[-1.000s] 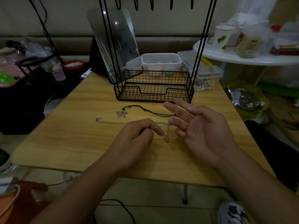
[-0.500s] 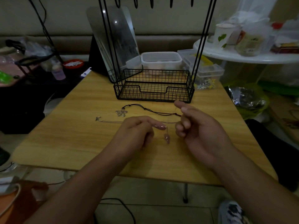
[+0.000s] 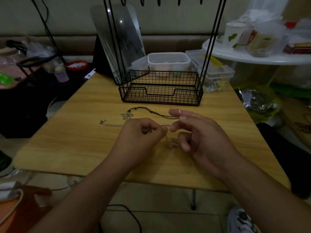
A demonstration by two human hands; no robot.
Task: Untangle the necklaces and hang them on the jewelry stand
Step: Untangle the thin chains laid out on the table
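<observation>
Two hands: both sit low over the wooden table (image 3: 80, 140), near the middle.
Left hand (image 3: 141, 133): its fingers are curled tight and pinch the thin chain (image 3: 114, 125). A second ago one finger poked out more; now it is tucked in.
Right hand (image 3: 200, 133): a second ago it was flat and open. Now its fingers are bent, with the first finger and thumb tip close together near the chain. I cannot tell if they really pinch it.
Small charm (image 3: 174, 143): it hangs between the two hands, at 5 o'clock from the left hand. It is blurry.
Thin chain clasp (image 3: 102, 122): it lies on the table at 9 o'clock from the left hand.
Black cord necklace (image 3: 151, 112): it lies on the table at 12 o'clock from the left hand, and its flower charm (image 3: 126, 115) is at the left end. Its right end goes behind the right hand's fingers.
Jewelry stand (image 3: 159, 88): its wire basket sits at 12 o'clock, farther back. Nothing hangs on the hooks (image 3: 159, 0), which are cut off at the top.
Mirror (image 3: 117, 41): it leans behind the stand.
Plastic boxes (image 3: 168, 62): they sit behind the basket, and what is inside is hard to see.
</observation>
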